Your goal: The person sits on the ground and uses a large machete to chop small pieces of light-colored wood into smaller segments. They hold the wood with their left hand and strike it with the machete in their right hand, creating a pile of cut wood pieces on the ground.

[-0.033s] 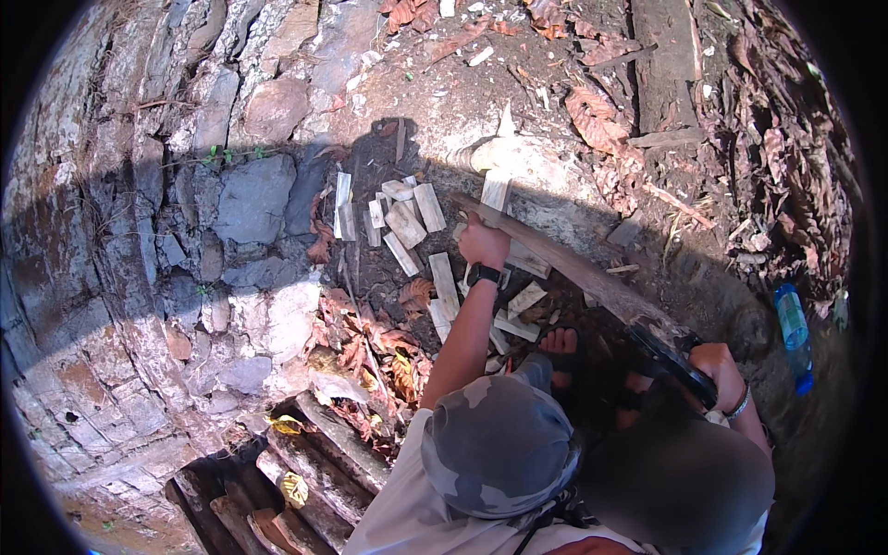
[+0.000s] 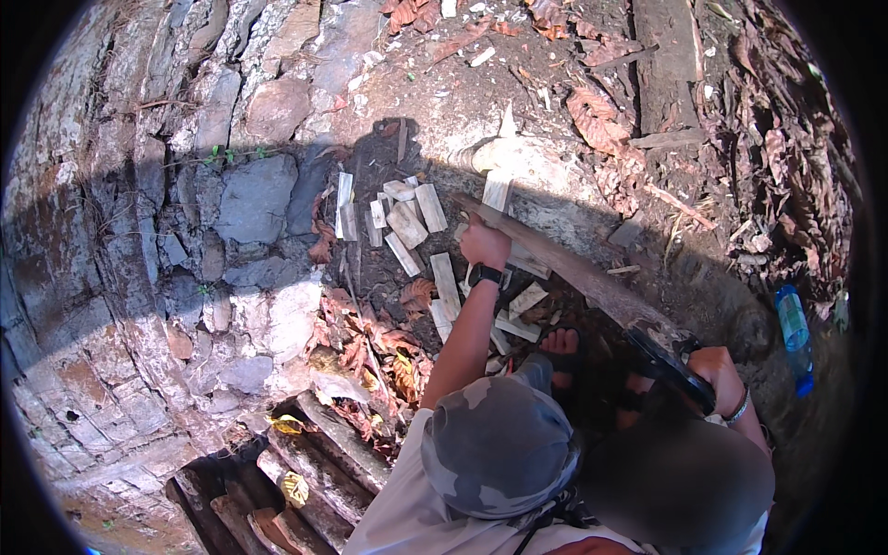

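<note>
The left hand (image 2: 486,244) is closed around the far end of a long brown wooden board (image 2: 583,268), which slants above the dirt ground (image 2: 421,97) toward the right hand (image 2: 718,372), curled beside a black curved object (image 2: 671,370); what it grips cannot be told. Split wood pieces (image 2: 405,223) lie near the left hand, toward the ground's stone-lined left edge.

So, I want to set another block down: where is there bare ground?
Sunlit dirt above the wood blocks, between stonework and the large dry leaf, is mostly bare. Shaded ground between the long brown piece and the bottle looks fairly open. Crowded: around the left hand, with blocks; left of its forearm, with fallen leaves.
</note>
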A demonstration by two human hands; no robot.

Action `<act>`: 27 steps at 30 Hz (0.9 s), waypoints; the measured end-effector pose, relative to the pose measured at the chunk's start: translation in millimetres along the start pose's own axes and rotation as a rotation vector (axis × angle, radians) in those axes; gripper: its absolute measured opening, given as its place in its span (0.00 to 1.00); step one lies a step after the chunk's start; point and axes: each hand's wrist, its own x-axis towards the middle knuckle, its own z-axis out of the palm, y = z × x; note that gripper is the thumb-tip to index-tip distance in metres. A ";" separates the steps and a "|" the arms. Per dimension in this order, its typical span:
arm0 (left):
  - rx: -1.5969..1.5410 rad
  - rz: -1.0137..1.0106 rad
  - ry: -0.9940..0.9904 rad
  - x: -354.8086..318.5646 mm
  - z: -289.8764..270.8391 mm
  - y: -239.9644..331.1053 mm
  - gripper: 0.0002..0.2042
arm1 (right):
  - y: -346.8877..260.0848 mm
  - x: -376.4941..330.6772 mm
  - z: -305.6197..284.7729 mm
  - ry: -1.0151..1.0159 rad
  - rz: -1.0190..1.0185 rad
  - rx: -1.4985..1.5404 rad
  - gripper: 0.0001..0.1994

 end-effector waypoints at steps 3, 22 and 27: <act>0.019 -0.047 0.022 -3.9 4.8 -9.3 0.20 | -4.0 62.8 9.1 -0.021 -0.069 -0.002 0.12; 0.001 0.115 0.017 -2.8 18.8 -16.5 0.20 | 5.7 150.9 37.3 0.030 -0.146 0.015 0.12; 0.039 0.046 0.053 3.7 15.8 -22.5 0.21 | 15.9 92.4 21.6 -0.034 -0.115 -0.010 0.11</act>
